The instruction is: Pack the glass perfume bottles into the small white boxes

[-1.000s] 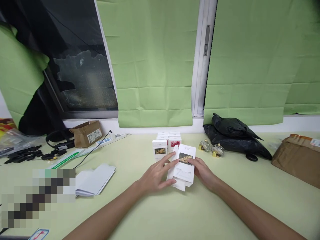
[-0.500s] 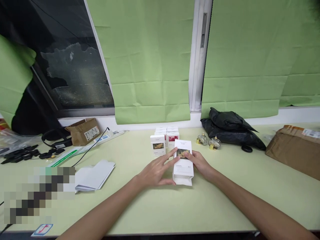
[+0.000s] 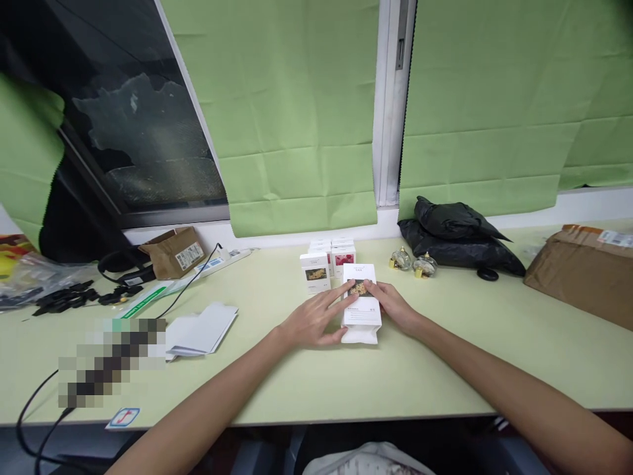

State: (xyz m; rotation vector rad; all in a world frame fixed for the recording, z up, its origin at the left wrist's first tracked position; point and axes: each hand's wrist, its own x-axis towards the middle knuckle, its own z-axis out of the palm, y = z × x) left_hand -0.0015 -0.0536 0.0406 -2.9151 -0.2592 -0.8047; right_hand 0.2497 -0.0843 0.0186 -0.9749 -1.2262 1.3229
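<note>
Showing squared sides where it was flatter a second ago, the white carton [image 3: 361, 319] appears part-formed, held over the bench [image 3: 420, 382] by the left hand [image 3: 312, 319], fingers spread across its edge, and right hand [image 3: 396, 307], fingers half-closed, contents unseen, like those of the small boxes [image 3: 316, 285] behind

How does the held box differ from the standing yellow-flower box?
The held box tilts back between left hand and right hand; the standing box is upright on the table. The held box is nearer the person, the standing box farther. Both are white with yellow-flower pictures.
</note>
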